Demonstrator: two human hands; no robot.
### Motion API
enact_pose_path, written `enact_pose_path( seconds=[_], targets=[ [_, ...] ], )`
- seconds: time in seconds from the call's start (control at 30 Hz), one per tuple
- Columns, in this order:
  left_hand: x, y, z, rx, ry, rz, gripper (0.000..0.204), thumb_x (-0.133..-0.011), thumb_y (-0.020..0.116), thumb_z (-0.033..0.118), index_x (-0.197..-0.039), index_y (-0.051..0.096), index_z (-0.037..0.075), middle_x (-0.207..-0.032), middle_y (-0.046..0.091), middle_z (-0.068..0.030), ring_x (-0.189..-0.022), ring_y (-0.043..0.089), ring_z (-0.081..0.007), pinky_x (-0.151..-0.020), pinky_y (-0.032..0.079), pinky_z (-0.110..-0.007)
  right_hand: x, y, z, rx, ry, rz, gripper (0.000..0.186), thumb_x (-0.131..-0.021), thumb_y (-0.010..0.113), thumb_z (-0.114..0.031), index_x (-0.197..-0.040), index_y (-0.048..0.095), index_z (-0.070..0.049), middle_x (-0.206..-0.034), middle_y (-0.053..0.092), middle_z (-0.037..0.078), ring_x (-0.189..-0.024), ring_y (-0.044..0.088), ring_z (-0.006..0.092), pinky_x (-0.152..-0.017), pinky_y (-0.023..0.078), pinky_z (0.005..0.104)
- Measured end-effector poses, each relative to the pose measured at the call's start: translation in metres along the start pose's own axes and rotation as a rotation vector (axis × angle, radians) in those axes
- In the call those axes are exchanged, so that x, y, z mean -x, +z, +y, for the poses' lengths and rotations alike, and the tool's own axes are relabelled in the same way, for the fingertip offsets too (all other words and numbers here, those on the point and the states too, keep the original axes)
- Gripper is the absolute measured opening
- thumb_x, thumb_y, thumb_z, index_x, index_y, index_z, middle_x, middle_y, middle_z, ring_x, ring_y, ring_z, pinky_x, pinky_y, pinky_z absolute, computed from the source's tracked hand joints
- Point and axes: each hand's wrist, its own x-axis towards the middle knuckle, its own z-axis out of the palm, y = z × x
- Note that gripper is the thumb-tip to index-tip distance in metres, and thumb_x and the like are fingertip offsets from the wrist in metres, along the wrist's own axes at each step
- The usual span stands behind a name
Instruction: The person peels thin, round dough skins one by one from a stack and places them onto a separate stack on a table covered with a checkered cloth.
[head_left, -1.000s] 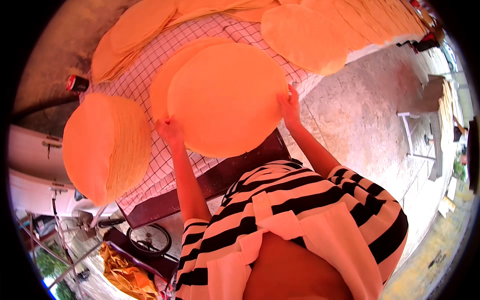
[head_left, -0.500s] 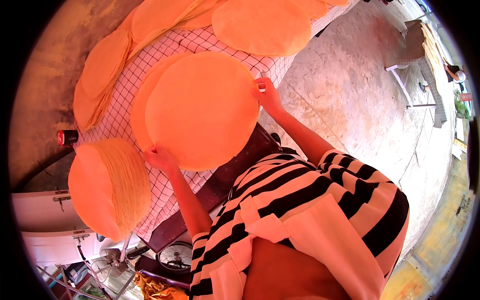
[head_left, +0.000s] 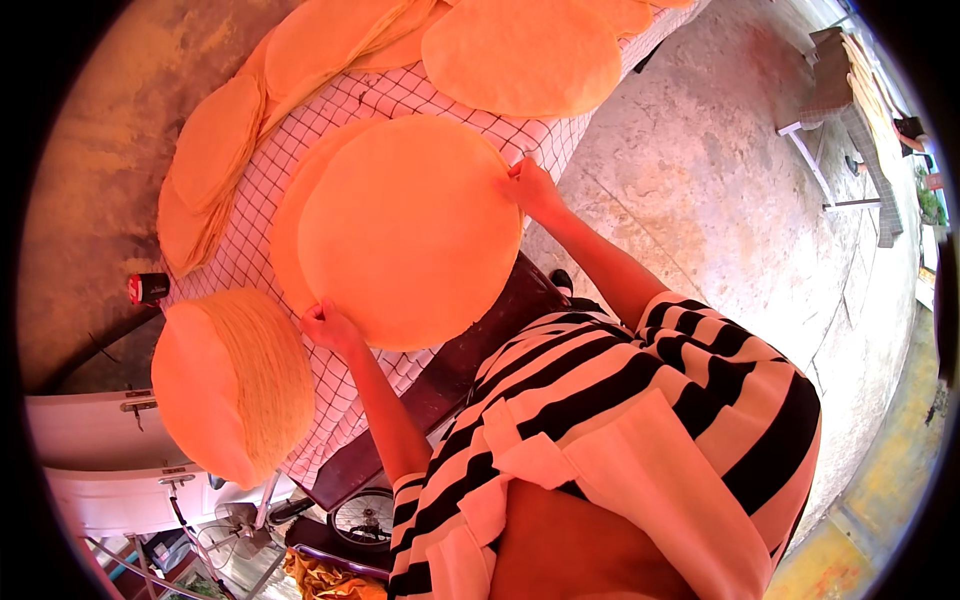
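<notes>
— How is the round orange sheet (head_left: 410, 235) held?
— Its near rim is pinched by the left hand (head_left: 328, 326), its far rim by the right hand (head_left: 530, 187), over the checked bench (head_left: 330, 400)'s near edge.
— How will it handle?
— Judged thin, light, tearable; best gripped at opposite rims.

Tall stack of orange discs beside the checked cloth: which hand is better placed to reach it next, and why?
Probably the left hand: it grips the held disc nearest the stack; the right hand is opposite.
</notes>
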Motion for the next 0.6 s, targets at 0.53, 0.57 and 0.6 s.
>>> enact_pose_path(
  seconds=[0.53,0.57,0.6],
  targets=[
    [-0.006,0.003,-0.013,-0.003,-0.034,-0.027,0.016,-0.078,0.060,0.007,-0.072,0.047,0.000,-0.084,0.046,-0.0092,-0.073,0.046,-0.0203,-0.064,0.042,-0.033,0.011,-0.002,-0.014,-0.216,-0.005,0.021,0.033,-0.068,0.065,-0.028,-0.084,0.051,-0.002,-0.075,0.056,0.007,-0.071,0.054,0.0152,-0.062,0.044,0.0298],
    [-0.005,0.002,-0.009,0.004,-0.049,-0.033,0.016,-0.078,0.060,0.007,-0.072,0.047,0.000,-0.084,0.046,-0.0092,-0.073,0.046,-0.0201,-0.065,0.042,-0.033,0.011,-0.001,-0.016,-0.228,0.010,0.027,0.033,-0.069,0.064,-0.028,-0.086,0.051,-0.003,-0.075,0.056,0.007,-0.071,0.054,0.0162,-0.063,0.044,0.0305],
    [-0.003,0.001,-0.006,0.011,-0.063,-0.040,0.016,-0.078,0.060,0.007,-0.073,0.047,0.000,-0.085,0.046,-0.0093,-0.074,0.046,-0.0200,-0.065,0.042,-0.033,0.010,-0.001,-0.019,-0.239,0.024,0.034,0.034,-0.069,0.064,-0.027,-0.088,0.051,-0.003,-0.075,0.056,0.007,-0.072,0.055,0.0171,-0.064,0.044,0.0312]
  ],
)
